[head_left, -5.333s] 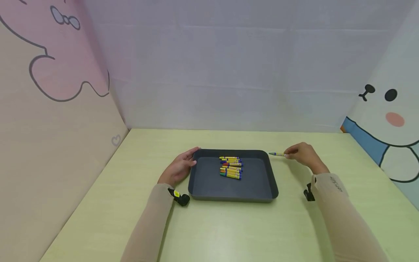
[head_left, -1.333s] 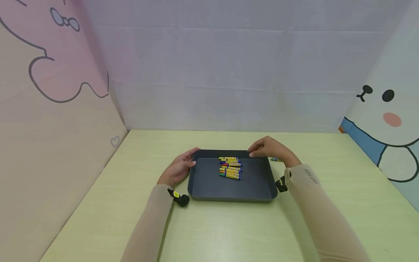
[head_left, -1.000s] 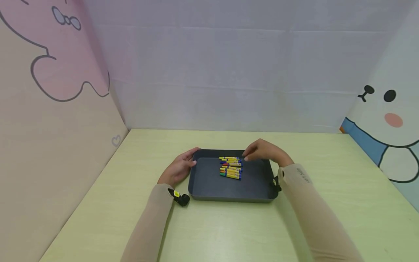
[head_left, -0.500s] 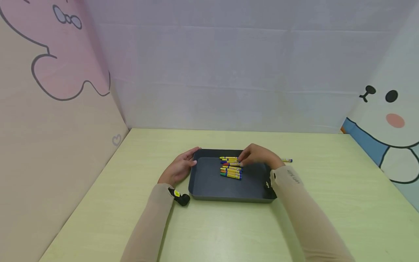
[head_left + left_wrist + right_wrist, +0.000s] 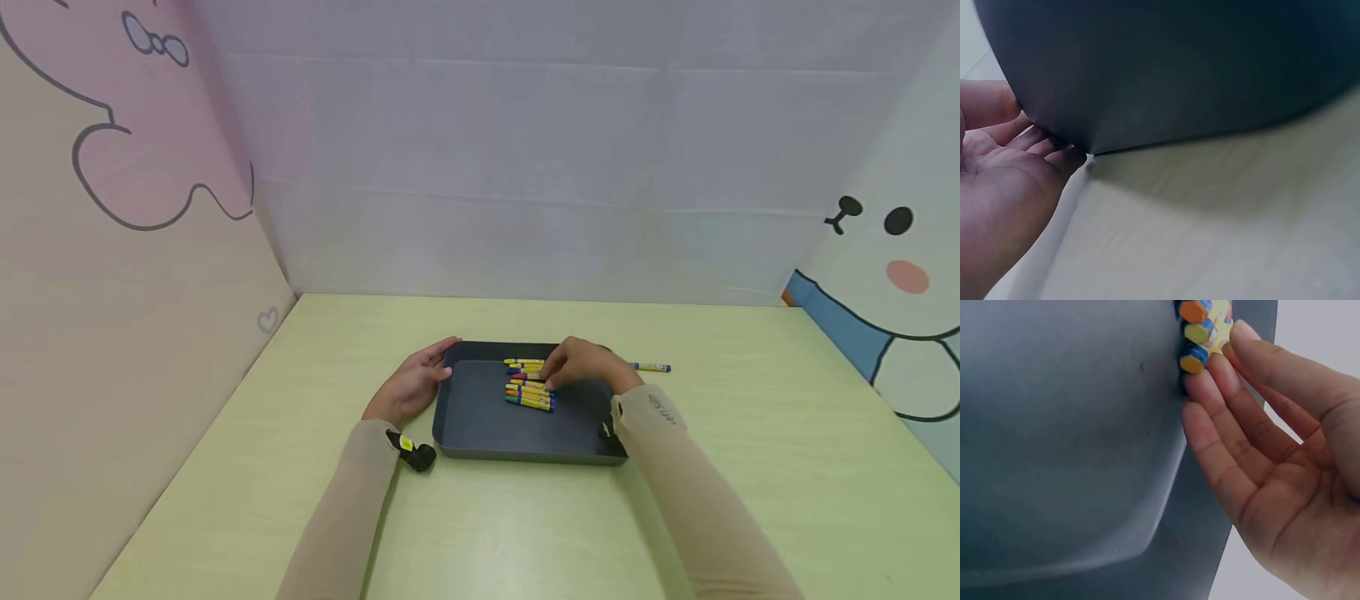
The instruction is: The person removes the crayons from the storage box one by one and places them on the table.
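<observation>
A dark grey rectangular tray [image 5: 480, 433] holds a row of yellow-wrapped crayons, among them a green crayon [image 5: 531, 403] at the near end and a red crayon [image 5: 519, 377]. At its far left corner, my left hand [image 5: 408, 387] grips the tray, thumb at the rim and fingers outside. In the left wrist view, those fingers reach under the edge. My right hand [image 5: 585, 362] is over the crayons, thumb and index close together at their blue ends. The right wrist view shows the right fingertips [image 5: 1200, 387] beside an orange-yellow crayon end [image 5: 1192, 364], fingers fairly straight.
One more crayon [image 5: 652, 367] lies on the pale table [image 5: 510, 533] just right of the tray, partly hidden by the right wrist. A white wall [image 5: 525, 183] stands behind, with cartoon-printed panels on both sides. Each wrist carries a small black camera [image 5: 422, 457].
My right hand has left the crayon it held at the right, which now lies on the table. It has come left over the tray, then down to the row. The left hand has stayed put.
</observation>
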The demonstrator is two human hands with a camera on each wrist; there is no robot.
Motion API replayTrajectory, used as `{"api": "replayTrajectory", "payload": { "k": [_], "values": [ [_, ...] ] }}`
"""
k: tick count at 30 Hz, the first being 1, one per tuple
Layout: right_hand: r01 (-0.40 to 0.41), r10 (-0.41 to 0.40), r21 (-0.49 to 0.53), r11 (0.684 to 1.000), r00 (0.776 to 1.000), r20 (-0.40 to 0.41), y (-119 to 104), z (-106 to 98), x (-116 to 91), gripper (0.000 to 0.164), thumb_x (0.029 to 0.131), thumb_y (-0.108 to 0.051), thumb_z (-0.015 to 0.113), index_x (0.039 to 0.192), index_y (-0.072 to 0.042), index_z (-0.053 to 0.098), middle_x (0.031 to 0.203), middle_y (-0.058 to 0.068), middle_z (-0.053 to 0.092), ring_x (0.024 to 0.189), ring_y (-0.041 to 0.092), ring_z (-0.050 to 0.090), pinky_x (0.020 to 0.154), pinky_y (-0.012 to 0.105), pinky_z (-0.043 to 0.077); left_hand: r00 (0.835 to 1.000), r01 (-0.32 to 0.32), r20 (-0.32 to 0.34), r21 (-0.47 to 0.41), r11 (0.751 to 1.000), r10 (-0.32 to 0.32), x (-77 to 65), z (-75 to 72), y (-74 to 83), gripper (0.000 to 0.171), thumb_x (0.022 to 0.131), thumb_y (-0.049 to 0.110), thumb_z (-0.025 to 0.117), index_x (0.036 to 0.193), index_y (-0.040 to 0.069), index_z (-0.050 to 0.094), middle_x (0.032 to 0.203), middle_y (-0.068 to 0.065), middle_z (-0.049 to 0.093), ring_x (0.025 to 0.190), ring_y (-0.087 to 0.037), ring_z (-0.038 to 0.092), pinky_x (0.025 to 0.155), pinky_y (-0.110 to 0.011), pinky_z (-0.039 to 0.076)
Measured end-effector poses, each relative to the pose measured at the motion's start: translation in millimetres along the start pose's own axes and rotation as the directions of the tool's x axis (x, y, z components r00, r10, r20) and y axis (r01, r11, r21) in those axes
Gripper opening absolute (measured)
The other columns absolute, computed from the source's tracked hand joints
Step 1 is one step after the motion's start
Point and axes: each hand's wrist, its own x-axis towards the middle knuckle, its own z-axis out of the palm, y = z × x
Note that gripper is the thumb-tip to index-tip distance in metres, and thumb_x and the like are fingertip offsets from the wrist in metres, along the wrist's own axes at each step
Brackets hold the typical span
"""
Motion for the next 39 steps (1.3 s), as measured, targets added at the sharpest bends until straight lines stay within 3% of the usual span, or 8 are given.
{"api": "replayTrajectory", "payload": {
  "k": [6,9,14,17,20,26,32,39],
  "values": [
    [-0.014,0.014,-0.013,1.000,1.000,-0.006,0.2,3.0,0.7,0.023,0.086,-0.010,0.070,0.107,0.000,0.072,0.106,0.014,0.072,0.090,0.018,0.067,0.080,0.035,0.054,1.000,0.003,-0.006,-0.005,1.000,-0.003,-0.6,0.8,0.8,0.067,0.093,-0.015,0.039,0.153,0.005,0.021,0.163,-0.003,0.002,0.150,-0.017,-0.004,0.096,-0.013,0.033],
    [-0.023,0.023,-0.013,1.000,1.000,-0.009,-0.7,3.9,0.7,0.023,0.086,-0.010,0.070,0.107,-0.001,0.072,0.104,0.013,0.072,0.089,0.018,0.067,0.080,0.035,0.054,1.000,0.004,-0.010,-0.002,1.000,-0.004,-0.7,0.8,1.3,0.066,0.093,-0.015,0.039,0.153,0.005,0.021,0.163,-0.003,0.002,0.150,-0.017,-0.004,0.098,-0.013,0.033],
    [-0.051,0.050,-0.032,0.998,0.998,-0.023,-1.8,6.5,1.5,0.021,0.085,-0.010,0.071,0.105,-0.004,0.074,0.104,0.011,0.072,0.089,0.019,0.067,0.081,0.036,0.054,1.000,0.013,-0.019,-0.008,1.000,-0.013,-1.0,1.1,1.8,0.067,0.093,-0.015,0.039,0.153,0.006,0.021,0.163,-0.002,0.004,0.150,-0.016,-0.002,0.117,-0.029,0.017],
    [-0.066,0.064,-0.054,0.996,0.997,-0.035,-1.8,8.3,2.4,0.020,0.085,-0.011,0.071,0.104,-0.005,0.075,0.106,0.011,0.072,0.091,0.019,0.067,0.082,0.036,0.054,1.000,0.005,-0.009,-0.009,1.000,-0.005,-0.9,0.9,1.8,0.067,0.093,-0.016,0.038,0.154,0.005,0.019,0.163,-0.003,0.002,0.150,-0.017,-0.004,0.119,-0.037,0.008],
    [-0.073,0.070,-0.072,0.995,0.997,-0.043,-3.0,9.6,2.8,0.020,0.085,-0.011,0.072,0.103,-0.005,0.075,0.106,0.011,0.072,0.090,0.020,0.067,0.081,0.037,0.054,1.000,0.002,-0.006,-0.009,1.000,-0.002,-1.0,0.7,1.6,0.067,0.093,-0.016,0.038,0.154,0.005,0.019,0.163,-0.004,0.002,0.150,-0.017,-0.005,0.119,-0.038,0.008],
    [-0.079,0.075,-0.085,0.993,0.996,-0.050,-6.7,11.4,2.6,0.017,0.084,-0.009,0.072,0.101,-0.004,0.075,0.100,0.010,0.073,0.085,0.019,0.067,0.079,0.037,0.054,1.000,0.009,-0.003,-0.001,1.000,-0.009,-1.5,0.0,1.4,0.067,0.093,-0.015,0.039,0.154,0.006,0.020,0.163,-0.002,0.002,0.150,-0.017,-0.004,0.117,-0.031,0.016],
    [-0.090,0.084,-0.091,0.992,0.995,-0.059,-7.7,13.3,3.2,0.015,0.084,-0.007,0.071,0.099,-0.005,0.075,0.094,0.008,0.073,0.079,0.016,0.065,0.076,0.035,0.054,1.000,0.007,0.004,0.004,1.000,-0.007,-1.4,-0.5,1.6,0.068,0.093,-0.015,0.039,0.154,0.006,0.018,0.163,-0.002,0.000,0.149,-0.017,-0.006,0.098,-0.014,0.032],
    [-0.092,0.087,-0.071,0.993,0.994,-0.064,-6.2,15.2,3.9,0.016,0.084,-0.006,0.071,0.099,-0.005,0.075,0.091,0.007,0.072,0.078,0.015,0.065,0.076,0.035,0.054,1.000,0.005,0.003,-0.018,1.000,-0.005,-0.7,0.2,1.4,0.068,0.092,-0.016,0.039,0.154,0.005,0.019,0.163,-0.002,0.001,0.149,-0.016,-0.006,0.091,-0.010,0.037]
  ]
}}
